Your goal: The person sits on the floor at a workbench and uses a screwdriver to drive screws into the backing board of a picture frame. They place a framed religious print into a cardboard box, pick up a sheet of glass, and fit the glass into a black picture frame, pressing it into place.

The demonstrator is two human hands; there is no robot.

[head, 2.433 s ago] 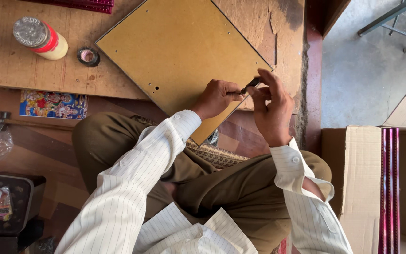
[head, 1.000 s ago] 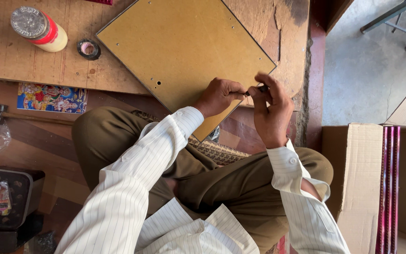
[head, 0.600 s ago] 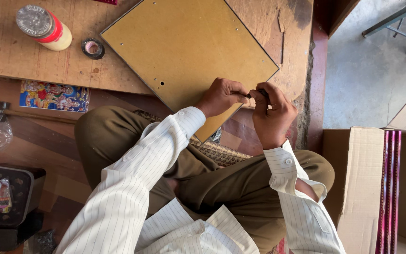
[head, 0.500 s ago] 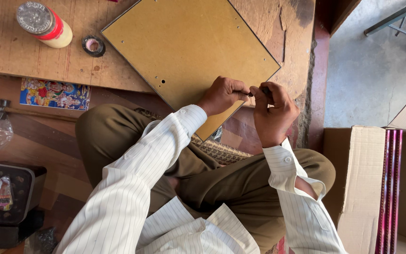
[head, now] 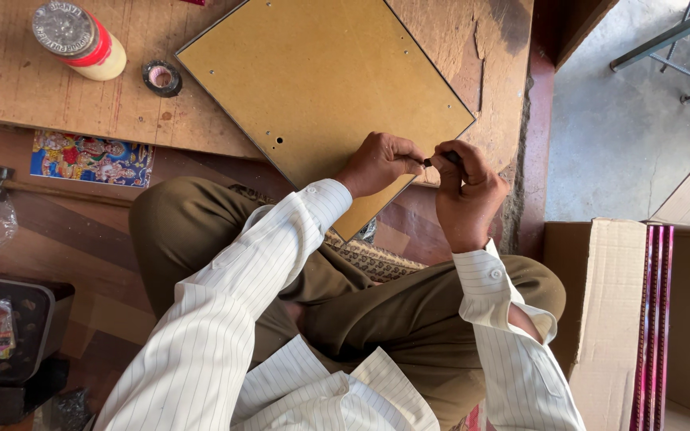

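Bottle (head: 80, 40): capped, lying far left on the wooden counter (head: 25, 88).
Tape roll (head: 161, 78): small and dark, just beside the bottle.
Board (head: 321, 88): flat tan panel (small holes near its edges), on the counter, its near corner overhanging the lap.
Left hand (head: 378, 162): fingers curled shut on the board's near edge.
Right hand (head: 463, 191): fingers pinching a small dark tool (head: 439, 158) against that edge.
Cardboard box (head: 624, 319): far right, on the floor.
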